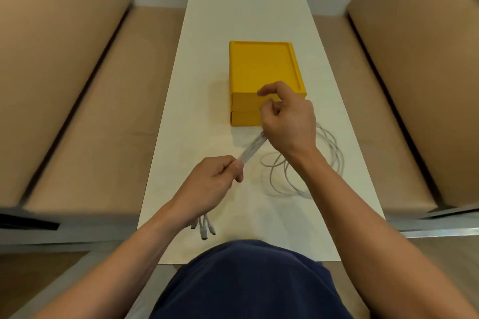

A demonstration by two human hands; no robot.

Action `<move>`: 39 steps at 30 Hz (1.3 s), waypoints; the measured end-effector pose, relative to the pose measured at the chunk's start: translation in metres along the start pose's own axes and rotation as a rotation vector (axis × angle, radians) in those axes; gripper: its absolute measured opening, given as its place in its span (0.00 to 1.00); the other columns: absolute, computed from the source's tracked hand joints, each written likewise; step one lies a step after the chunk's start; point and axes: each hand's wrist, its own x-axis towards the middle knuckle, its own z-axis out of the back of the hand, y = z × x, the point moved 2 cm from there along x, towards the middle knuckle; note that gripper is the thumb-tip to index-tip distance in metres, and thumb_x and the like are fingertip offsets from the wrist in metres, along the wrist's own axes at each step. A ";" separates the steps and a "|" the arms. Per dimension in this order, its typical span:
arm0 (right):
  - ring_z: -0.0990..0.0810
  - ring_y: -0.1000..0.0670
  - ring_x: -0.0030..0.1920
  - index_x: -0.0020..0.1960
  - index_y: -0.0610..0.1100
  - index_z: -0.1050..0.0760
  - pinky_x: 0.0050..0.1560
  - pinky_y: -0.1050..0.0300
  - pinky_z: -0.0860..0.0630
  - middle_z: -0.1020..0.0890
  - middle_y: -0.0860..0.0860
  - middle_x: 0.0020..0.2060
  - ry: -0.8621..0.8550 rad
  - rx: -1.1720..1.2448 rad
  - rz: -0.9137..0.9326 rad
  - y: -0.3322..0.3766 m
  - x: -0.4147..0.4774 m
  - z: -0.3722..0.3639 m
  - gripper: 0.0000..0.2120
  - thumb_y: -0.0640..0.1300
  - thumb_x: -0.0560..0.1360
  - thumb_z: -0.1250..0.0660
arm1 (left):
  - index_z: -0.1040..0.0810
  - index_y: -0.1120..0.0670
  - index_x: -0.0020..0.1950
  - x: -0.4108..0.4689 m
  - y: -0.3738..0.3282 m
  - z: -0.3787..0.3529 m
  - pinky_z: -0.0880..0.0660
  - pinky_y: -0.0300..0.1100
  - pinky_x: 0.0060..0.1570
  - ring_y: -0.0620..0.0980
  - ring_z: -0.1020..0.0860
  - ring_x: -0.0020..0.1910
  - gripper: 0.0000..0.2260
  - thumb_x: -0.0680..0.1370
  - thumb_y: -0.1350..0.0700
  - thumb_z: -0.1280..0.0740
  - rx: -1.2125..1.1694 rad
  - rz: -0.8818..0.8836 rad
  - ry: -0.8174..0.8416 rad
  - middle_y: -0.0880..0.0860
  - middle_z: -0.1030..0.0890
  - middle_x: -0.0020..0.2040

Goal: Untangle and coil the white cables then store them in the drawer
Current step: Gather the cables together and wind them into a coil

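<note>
A bundle of white cables (251, 147) runs taut between my two hands above the white table (233, 21). My left hand (215, 181) grips the bundle near its plug ends, and several white connectors (204, 228) hang out below that hand. My right hand (287, 122) holds the bundle higher up, its index finger raised and curled. The rest of the cables lies in loose loops (305, 166) on the table under my right forearm. A yellow drawer box (261, 70) stands just beyond my right hand, both drawer fronts closed.
Large brown cardboard panels (64, 72) flank the narrow table on the left, and matching cardboard (414, 59) stands on the right. My torso in a dark blue shirt (246, 280) is against the table's near edge.
</note>
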 end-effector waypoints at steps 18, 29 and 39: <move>0.22 0.46 0.36 0.49 0.50 0.18 0.38 0.46 0.22 0.25 0.57 0.29 0.062 -0.144 0.032 -0.003 0.034 0.005 0.09 0.43 0.77 0.37 | 0.23 0.55 0.37 0.021 -0.039 0.006 0.40 0.43 0.32 0.42 0.38 0.24 0.16 0.84 0.53 0.37 -0.023 -0.144 -0.035 0.44 0.33 0.24; 0.23 0.45 0.34 0.47 0.49 0.19 0.35 0.48 0.23 0.22 0.55 0.30 0.115 -0.183 0.022 -0.023 0.020 -0.019 0.09 0.43 0.77 0.38 | 0.22 0.56 0.37 0.018 -0.035 -0.012 0.39 0.44 0.33 0.47 0.37 0.27 0.16 0.83 0.52 0.38 0.004 -0.079 -0.072 0.48 0.34 0.28; 0.23 0.56 0.33 0.63 0.53 0.19 0.37 0.60 0.24 0.20 0.58 0.35 0.551 0.249 -0.180 -0.023 0.016 0.025 0.17 0.61 0.82 0.37 | 0.25 0.52 0.33 0.014 -0.019 0.029 0.42 0.39 0.28 0.43 0.40 0.25 0.16 0.80 0.49 0.37 -0.098 -0.106 -0.006 0.44 0.36 0.25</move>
